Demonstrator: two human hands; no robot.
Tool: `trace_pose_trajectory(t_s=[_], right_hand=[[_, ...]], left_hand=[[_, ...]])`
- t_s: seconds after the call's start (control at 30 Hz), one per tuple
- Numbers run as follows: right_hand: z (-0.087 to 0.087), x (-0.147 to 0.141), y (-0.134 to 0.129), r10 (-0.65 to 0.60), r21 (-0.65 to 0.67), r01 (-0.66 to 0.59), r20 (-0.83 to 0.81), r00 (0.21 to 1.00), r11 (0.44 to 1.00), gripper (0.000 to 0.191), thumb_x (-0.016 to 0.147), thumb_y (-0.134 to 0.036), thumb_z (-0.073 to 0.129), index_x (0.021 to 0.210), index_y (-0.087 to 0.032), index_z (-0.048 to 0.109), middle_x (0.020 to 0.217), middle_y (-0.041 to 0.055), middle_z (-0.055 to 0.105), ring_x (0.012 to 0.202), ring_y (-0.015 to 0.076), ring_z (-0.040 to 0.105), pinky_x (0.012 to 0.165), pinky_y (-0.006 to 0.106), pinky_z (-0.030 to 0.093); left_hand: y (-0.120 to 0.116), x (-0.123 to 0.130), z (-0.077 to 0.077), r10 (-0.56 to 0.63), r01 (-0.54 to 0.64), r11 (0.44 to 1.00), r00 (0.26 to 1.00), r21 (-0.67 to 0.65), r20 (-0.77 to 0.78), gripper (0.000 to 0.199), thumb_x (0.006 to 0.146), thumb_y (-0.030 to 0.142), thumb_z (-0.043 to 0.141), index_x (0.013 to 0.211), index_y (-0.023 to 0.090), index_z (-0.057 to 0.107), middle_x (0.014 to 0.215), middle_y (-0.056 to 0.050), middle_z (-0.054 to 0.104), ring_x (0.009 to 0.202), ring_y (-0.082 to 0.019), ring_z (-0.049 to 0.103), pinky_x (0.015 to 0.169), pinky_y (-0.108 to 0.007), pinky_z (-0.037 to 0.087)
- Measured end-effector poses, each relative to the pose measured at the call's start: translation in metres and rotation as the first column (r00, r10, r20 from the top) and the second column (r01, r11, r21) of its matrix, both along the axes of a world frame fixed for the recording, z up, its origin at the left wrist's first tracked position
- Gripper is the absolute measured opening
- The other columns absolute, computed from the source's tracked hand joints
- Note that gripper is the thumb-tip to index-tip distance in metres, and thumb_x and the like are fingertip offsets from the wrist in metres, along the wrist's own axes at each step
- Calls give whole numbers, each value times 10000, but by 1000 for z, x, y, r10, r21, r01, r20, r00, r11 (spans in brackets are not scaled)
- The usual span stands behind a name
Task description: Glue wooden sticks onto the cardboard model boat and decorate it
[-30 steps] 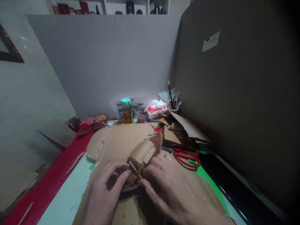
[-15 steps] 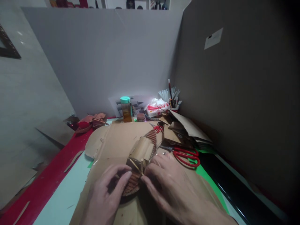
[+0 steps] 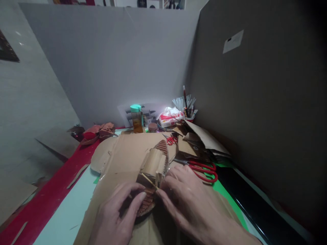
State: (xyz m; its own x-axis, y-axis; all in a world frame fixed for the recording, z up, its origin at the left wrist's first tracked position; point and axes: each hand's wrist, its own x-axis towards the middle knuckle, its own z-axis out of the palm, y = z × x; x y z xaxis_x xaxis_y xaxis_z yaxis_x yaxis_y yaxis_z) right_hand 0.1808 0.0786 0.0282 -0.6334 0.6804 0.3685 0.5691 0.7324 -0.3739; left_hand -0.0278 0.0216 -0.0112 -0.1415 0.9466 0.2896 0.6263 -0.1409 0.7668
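A small cardboard model boat (image 3: 152,163), with a curved cabin roof and a corrugated, reddish-brown deck, lies lengthwise in front of me. My left hand (image 3: 122,207) curls at the near left edge of the hull, its thumb and forefinger closed on that edge. Between the thumb and forefinger of my right hand (image 3: 178,194) is the end of a thin wooden stick (image 3: 149,179), which slants up and left across the cabin's near face. The other fingers of that hand fold beside the boat's right side and hide part of it.
Under the boat lies a cardboard sheet (image 3: 127,149). Large red-handled scissors (image 3: 204,170) are just right of my right hand, with smaller scissors (image 3: 171,139) further back. Behind stand a bottle (image 3: 137,119), a tissue pack (image 3: 170,117) and cardboard scraps (image 3: 187,146).
The stick's held end has shifted slightly right with my right fingertips. My left fingertips sit a little lower and further right along the hull. The whole view has moved slightly.
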Motion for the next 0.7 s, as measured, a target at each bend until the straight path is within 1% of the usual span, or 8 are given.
trace_pose_trajectory(t_s=[0.1, 0.2, 0.27, 0.33, 0.4, 0.5, 0.6, 0.7], right_hand=[[-1, 0, 2, -2, 24, 2, -5, 1000, 1000, 217, 1016, -258, 465, 904, -197, 642, 1041, 60, 673, 981, 239, 608, 866, 428, 469], [-2, -1, 4, 6, 6, -7, 14, 1000, 1000, 232, 1017, -254, 459, 886, -185, 638, 1060, 77, 667, 1021, 250, 596, 907, 446, 451], [-2, -2, 5, 6, -13, -5, 30, 1000, 1000, 239, 1019, -253, 457, 876, -180, 634, 1058, 88, 664, 1034, 255, 591, 927, 455, 439], [-2, -2, 6, 10, -20, -9, 38, 999, 1000, 240, 1019, -256, 456, 881, -181, 637, 1038, 87, 661, 1014, 253, 587, 917, 454, 437], [-2, -3, 6, 15, -24, -14, 38, 999, 1000, 237, 1021, -258, 453, 905, -187, 648, 1015, 76, 656, 982, 248, 581, 891, 448, 439], [-2, -2, 5, 13, -28, -12, 28, 1000, 1000, 234, 1021, -251, 451, 951, -199, 668, 1008, 62, 654, 966, 245, 572, 875, 444, 434], [-1, -1, 4, -11, -35, 12, 31, 999, 999, 223, 1008, -250, 471, 919, -198, 668, 998, 59, 652, 954, 250, 565, 861, 442, 428], [0, -1, 4, -32, -55, 35, 57, 998, 998, 240, 1006, -261, 471, 880, -194, 664, 973, 63, 647, 925, 252, 559, 844, 439, 426]], left_hand=[[-1, 3, 4, -15, 18, 999, 997, 36, -70, 155, 953, 414, 565, 934, 356, 707, 949, 53, 756, 897, -153, 711, 788, -211, 539], [-2, 5, 6, -48, 53, 998, 991, 45, -123, 155, 966, 390, 555, 975, 362, 707, 990, 53, 765, 920, -158, 711, 806, -228, 545], [-2, 7, 6, -56, 65, 996, 988, 59, -145, 166, 963, 385, 554, 979, 353, 717, 990, 35, 771, 916, -178, 714, 796, -255, 562], [0, 11, 6, -23, 37, 995, 988, 96, -151, 195, 949, 404, 557, 947, 326, 736, 943, -2, 777, 894, -216, 721, 763, -294, 589], [2, 16, 8, 54, -31, 987, 988, 155, -143, 236, 924, 451, 570, 898, 301, 751, 871, -34, 774, 864, -252, 725, 719, -324, 608], [6, 24, 12, 154, -123, 968, 979, 219, -130, 277, 896, 504, 579, 861, 298, 760, 802, -45, 763, 832, -268, 726, 679, -331, 616], [7, 28, 15, 177, -143, 960, 976, 240, -126, 281, 888, 517, 579, 856, 304, 760, 785, -44, 759, 819, -268, 727, 673, -329, 615], [5, 25, 13, 177, -144, 961, 976, 238, -126, 253, 882, 498, 592, 862, 309, 759, 790, -39, 762, 814, -266, 731, 677, -326, 615]])
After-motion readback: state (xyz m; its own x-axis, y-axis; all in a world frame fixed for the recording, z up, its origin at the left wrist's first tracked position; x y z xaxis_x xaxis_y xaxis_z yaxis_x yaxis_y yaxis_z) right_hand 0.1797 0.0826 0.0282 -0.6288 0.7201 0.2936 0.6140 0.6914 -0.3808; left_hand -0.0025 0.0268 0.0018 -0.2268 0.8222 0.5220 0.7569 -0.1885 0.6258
